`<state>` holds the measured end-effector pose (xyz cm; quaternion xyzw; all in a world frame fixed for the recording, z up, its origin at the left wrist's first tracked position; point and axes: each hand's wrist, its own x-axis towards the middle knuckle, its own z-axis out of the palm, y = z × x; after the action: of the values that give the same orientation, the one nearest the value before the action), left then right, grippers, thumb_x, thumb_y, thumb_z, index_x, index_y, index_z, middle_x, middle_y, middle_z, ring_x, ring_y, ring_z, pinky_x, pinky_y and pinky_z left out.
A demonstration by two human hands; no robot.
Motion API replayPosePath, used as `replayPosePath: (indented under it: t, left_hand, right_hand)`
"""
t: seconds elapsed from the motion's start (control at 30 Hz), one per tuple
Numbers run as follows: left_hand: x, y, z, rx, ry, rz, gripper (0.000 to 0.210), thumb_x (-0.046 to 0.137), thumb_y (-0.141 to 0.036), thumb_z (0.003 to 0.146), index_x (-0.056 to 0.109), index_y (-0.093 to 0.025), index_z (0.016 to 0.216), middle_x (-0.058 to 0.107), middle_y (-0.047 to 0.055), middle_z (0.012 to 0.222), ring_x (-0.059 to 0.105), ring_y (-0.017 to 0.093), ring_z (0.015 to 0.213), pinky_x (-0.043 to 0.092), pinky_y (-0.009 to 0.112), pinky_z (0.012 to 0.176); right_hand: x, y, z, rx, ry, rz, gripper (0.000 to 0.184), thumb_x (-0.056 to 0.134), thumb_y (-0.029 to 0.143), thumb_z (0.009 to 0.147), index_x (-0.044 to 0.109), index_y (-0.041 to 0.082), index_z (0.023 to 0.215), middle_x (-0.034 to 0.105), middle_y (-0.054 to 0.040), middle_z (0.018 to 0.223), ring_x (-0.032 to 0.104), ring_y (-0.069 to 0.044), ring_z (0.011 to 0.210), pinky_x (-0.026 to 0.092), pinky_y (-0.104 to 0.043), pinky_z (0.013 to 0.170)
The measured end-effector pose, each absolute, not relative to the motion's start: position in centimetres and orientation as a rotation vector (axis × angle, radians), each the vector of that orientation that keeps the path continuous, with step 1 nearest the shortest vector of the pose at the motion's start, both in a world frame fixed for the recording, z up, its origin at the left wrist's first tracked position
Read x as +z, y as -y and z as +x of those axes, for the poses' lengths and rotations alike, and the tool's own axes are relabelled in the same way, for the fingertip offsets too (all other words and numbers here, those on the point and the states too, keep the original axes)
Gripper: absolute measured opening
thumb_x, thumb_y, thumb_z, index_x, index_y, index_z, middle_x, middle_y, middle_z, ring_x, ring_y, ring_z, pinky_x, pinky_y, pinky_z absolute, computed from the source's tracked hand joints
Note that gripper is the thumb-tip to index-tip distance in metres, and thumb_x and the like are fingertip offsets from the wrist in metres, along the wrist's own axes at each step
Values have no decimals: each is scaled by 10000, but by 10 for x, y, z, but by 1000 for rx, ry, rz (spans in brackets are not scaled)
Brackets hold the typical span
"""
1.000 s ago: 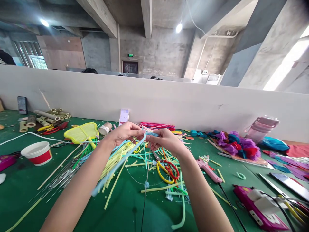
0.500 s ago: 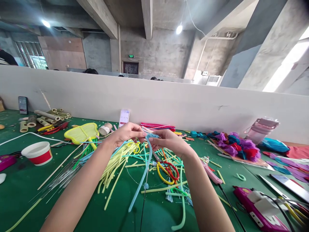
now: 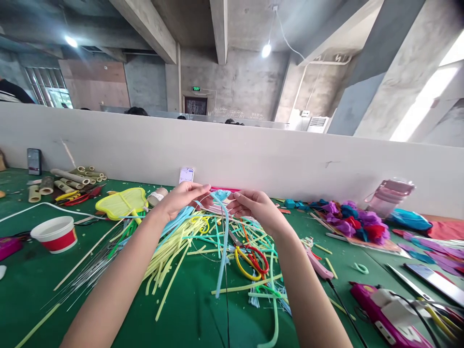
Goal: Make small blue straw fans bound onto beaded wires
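A light blue pipe cleaner (image 3: 224, 251) hangs down between my hands, its upper end bent into a small flat coiled shape (image 3: 220, 195). My right hand (image 3: 255, 208) pinches the right edge of that shape between thumb and index finger, the other fingers curled loosely. On the other side, my left hand (image 3: 183, 199) is closed at the fingertips just by the shape's left edge; a fine strand seems to run from there, but what it pinches is too small to make out. Below lie yellow-and-red-handled scissors (image 3: 250, 261) and loose yellow pipe cleaners (image 3: 165, 249).
A paper cup (image 3: 56, 234), a yellow fan-shaped piece (image 3: 121, 203) and bamboo pieces (image 3: 72, 179) are at left. A pink glue gun (image 3: 319, 265), a magenta power strip (image 3: 384, 314) and purple-red fuzzy pieces (image 3: 353, 220) lie at right. A phone (image 3: 186, 175) leans on the white partition (image 3: 232, 150).
My hands have moved slightly apart, and more of the coiled blue shape shows between them. The hanging pipe cleaner has swung to the right and hangs more upright.
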<state>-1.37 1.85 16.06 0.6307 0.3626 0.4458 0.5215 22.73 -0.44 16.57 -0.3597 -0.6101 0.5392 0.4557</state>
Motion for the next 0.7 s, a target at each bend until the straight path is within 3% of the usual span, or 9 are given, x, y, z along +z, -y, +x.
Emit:
replayPosePath:
  t: [0.17,0.33,0.43,0.63,0.7]
  left_hand:
    - [160,-15,-10,1109,-714,1531,389,719,-523,827,758,-157,951,759,122,997,682,171,769,489,239,609]
    - [158,-14,1,1064,-494,1648,514,813,-412,764,674,-240,1229,699,121,1229,689,238,991,527,270,694]
    - [155,-14,7,1217,-516,1600,509,765,-489,794,678,-202,1205,711,143,1190,702,259,974,532,292,703]
    - [156,-9,14,1406,-576,1597,513,741,-468,819,650,-206,1249,739,75,963,660,161,721,513,264,644]
    - [156,-9,15,1466,-611,1649,522,737,-451,822,637,-216,1277,724,64,966,654,164,765,507,251,646]
  right_hand:
    - [163,1,220,1572,1250,-623,188,746,316,845,732,137,902,700,-6,718,639,-65,594,546,-139,596]
    - [157,-1,199,1826,865,-458,108,636,228,938,704,146,920,653,32,652,608,-37,545,525,-92,568]
    - [155,2,186,1849,764,-439,103,629,225,948,682,160,890,647,37,637,595,-39,533,527,-91,568]
    - [153,12,165,1910,538,-351,209,496,192,1009,664,168,886,660,26,660,615,-56,551,535,-113,568]
    - [151,15,160,1910,490,-327,220,480,147,1006,662,173,885,655,31,657,618,-48,556,535,-104,577]
